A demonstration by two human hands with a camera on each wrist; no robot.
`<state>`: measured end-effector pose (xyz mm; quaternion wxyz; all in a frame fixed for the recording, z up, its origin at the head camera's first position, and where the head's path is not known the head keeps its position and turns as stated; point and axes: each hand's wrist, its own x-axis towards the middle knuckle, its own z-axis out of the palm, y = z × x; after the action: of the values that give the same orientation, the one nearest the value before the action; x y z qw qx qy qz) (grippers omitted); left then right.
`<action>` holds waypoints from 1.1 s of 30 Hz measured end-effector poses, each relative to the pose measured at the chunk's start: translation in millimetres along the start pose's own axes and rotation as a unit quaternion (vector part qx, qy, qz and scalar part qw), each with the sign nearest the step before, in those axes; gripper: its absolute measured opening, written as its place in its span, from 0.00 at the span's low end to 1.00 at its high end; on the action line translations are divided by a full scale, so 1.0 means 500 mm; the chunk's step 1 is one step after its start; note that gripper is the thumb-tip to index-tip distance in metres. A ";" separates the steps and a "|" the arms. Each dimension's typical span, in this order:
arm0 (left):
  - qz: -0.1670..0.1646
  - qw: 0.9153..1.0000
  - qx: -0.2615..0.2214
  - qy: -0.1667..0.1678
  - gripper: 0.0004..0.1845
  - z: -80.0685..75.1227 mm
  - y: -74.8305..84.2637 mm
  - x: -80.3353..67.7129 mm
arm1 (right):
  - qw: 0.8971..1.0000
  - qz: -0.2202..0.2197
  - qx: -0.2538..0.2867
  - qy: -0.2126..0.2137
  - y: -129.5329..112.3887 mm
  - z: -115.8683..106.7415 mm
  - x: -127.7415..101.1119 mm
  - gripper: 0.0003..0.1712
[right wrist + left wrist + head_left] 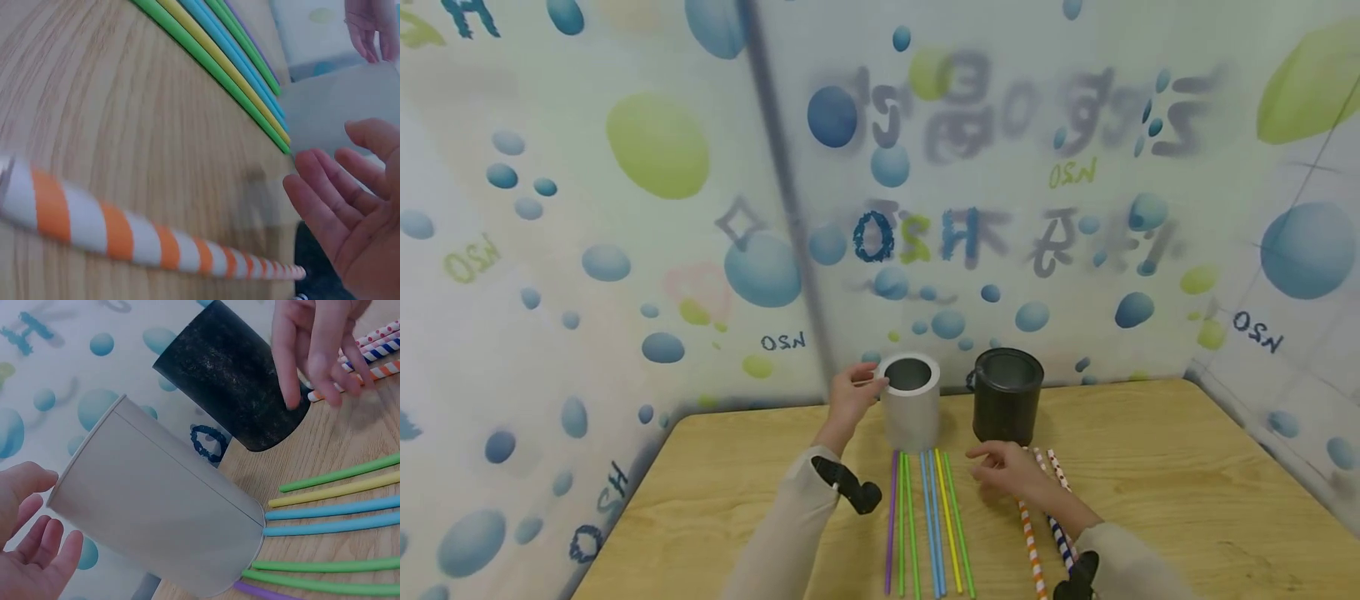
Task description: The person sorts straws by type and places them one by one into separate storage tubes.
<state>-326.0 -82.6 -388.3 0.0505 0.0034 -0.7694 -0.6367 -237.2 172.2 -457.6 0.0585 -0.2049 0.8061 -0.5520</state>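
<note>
A white cylindrical container point(912, 421) stands upright near the back of the table. My left hand point(852, 402) is at its left rim, fingers loosely bent, with one fingertip at or very near the edge in the left wrist view. To the right stands a black cylindrical container point(1006, 407). My right hand point(1011, 473) hovers in front of it, fingers relaxed and holding nothing. Plain straws in purple point(891, 525), green point(912, 533), blue point(934, 525) and yellow point(949, 525) lie in front of the white container. An orange-striped straw point(1032, 550) lies below my right hand.
Beside the orange-striped straw lie a blue-striped straw point(1060, 542) and dotted straws point(1058, 468), partly hidden by my right arm. The wooden table point(722, 483) ends at a backdrop point(625, 333) printed with bubbles, close behind both containers.
</note>
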 end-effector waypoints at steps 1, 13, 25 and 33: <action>-0.005 1.000 -0.002 0.001 0.19 0.002 -0.001 0.001 | 1.000 0.010 -0.001 0.009 0.002 0.009 0.005 0.18; -0.020 0.999 -0.025 0.010 0.16 0.013 -0.004 0.006 | 0.987 0.132 0.015 0.087 0.012 0.087 0.034 0.17; -0.026 0.999 -0.031 0.015 0.17 0.018 -0.004 0.001 | 0.971 0.198 -0.016 0.135 0.014 0.109 0.038 0.16; -0.037 0.999 -0.035 0.019 0.17 0.019 -0.007 0.002 | 0.970 0.184 -0.028 0.154 0.014 0.122 0.042 0.15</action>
<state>-327.9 -73.8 -393.3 0.0421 0.0422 -0.7447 -0.6647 -238.7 112.9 -484.6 0.0282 0.0330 0.8447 -0.5335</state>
